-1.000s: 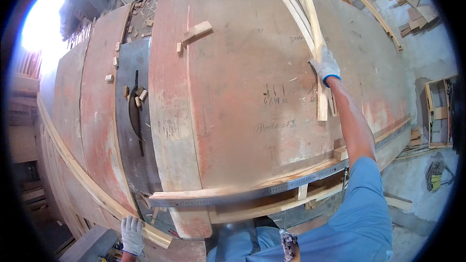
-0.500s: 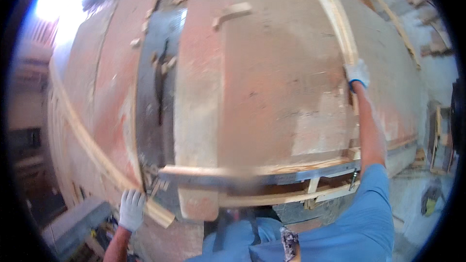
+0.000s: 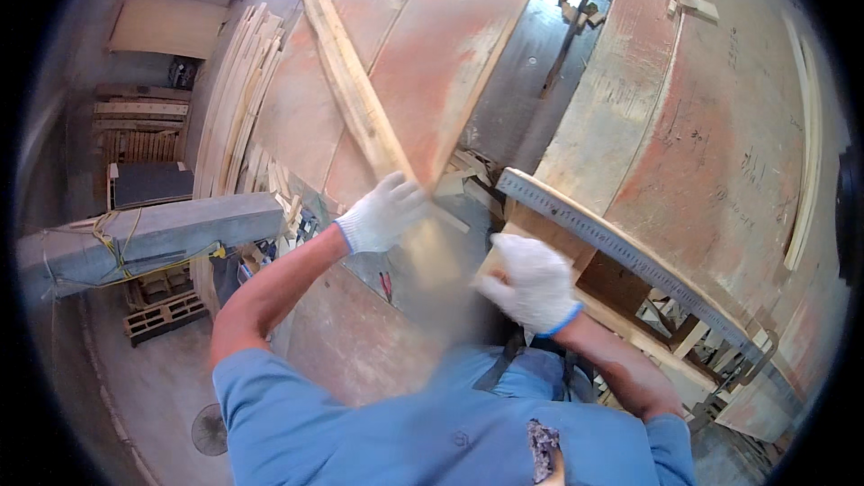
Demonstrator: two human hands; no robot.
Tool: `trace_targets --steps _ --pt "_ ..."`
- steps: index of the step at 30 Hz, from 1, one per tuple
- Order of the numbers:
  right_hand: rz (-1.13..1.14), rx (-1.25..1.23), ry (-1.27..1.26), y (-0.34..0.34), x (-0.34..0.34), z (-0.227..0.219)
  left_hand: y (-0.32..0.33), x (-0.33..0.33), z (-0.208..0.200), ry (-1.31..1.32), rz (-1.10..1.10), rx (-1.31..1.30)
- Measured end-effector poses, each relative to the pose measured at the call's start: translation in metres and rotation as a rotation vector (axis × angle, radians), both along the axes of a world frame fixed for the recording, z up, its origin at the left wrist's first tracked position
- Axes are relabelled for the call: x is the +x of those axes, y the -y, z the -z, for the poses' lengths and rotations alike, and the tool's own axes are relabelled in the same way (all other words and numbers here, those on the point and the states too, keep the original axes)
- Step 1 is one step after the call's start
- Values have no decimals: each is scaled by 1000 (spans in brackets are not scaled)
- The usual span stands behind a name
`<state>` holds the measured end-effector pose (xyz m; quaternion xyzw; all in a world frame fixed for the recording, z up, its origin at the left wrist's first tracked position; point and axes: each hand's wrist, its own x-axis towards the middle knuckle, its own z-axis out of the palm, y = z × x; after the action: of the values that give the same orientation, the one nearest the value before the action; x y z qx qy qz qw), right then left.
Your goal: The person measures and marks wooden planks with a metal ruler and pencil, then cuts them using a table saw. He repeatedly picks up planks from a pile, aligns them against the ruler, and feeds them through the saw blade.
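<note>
My left hand, in a white glove, is closed over a long pale wooden board close to its near end. The board runs away up and to the left across the large worn bench top, and its near end is blurred. To the right of that end is my right hand, in a white glove with a blue cuff edge. Its thumb stands apart from its bent fingers, and no held thing shows between them. It is beside the left end of the bench's front frame, where a metal ruler strip runs along the edge.
Thin wooden strips lie along the bench's right side. A dark metal channel with wood scraps splits the bench top. At left are a grey beam with yellow cord, stacked slats and a round fan guard.
My right hand has come back from the strips at the far right to beside the board's near end. My left hand stays on the board, and the view has swung left.
</note>
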<state>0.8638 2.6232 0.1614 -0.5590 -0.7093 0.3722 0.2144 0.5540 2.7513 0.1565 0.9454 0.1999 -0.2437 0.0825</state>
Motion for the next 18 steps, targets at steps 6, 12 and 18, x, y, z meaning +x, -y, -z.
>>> trace_targets --steps 6,12,18 --pt "23 99 293 7 -127 33 5 -6 14 108 44 130" --pt "260 173 355 22 -133 50 7 27 15 337 129 229" --pt "231 62 505 79 -43 30 61 96 18 656 108 217"
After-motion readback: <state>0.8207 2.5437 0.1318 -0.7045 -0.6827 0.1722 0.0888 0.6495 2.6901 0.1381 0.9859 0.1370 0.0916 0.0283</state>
